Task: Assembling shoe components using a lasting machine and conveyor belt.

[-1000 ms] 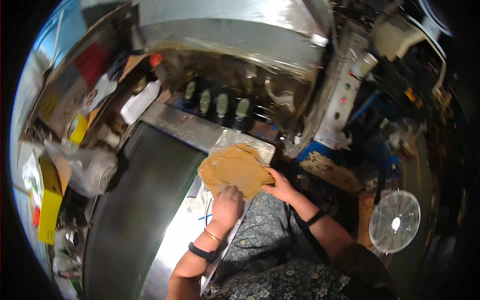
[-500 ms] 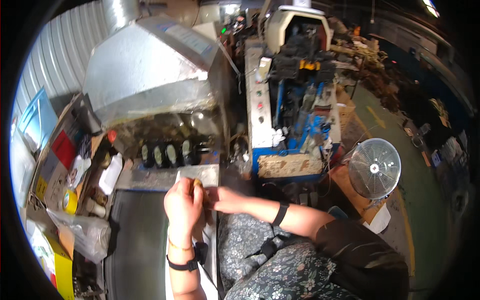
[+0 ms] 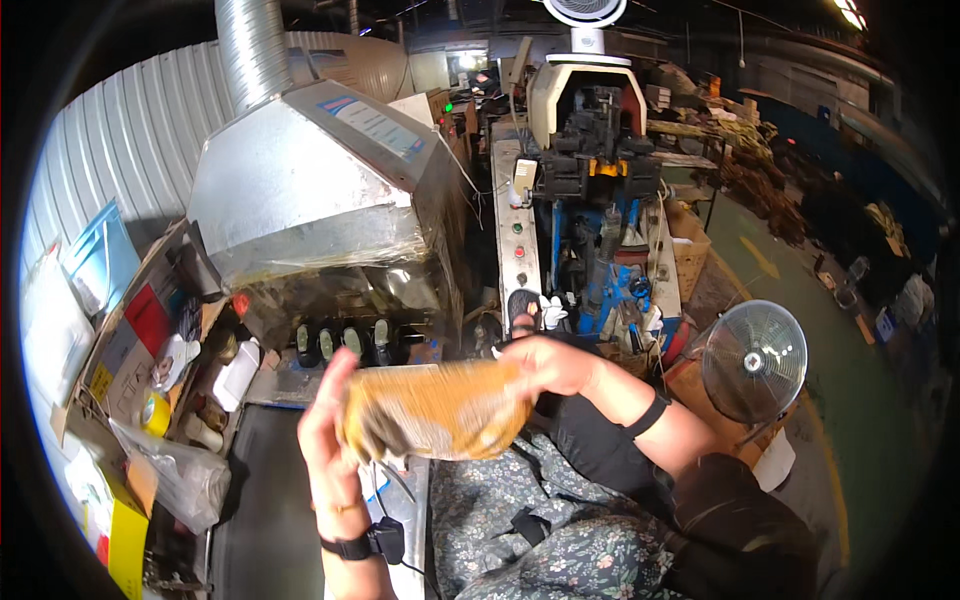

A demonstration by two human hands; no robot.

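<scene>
Cluttered workshop machinery fills the background, with a sheet-metal extraction hood above a dark conveyor belt, and just in front of that hood a tan, floppy sheet of leather-like material is held up in the air between both hands. To handle it well, it seems best to keep the sheet stretched flat and level, gripped only at its edges. The left hand has its fingers closed on the sheet's left edge, and the right hand pinches the right edge.
</scene>
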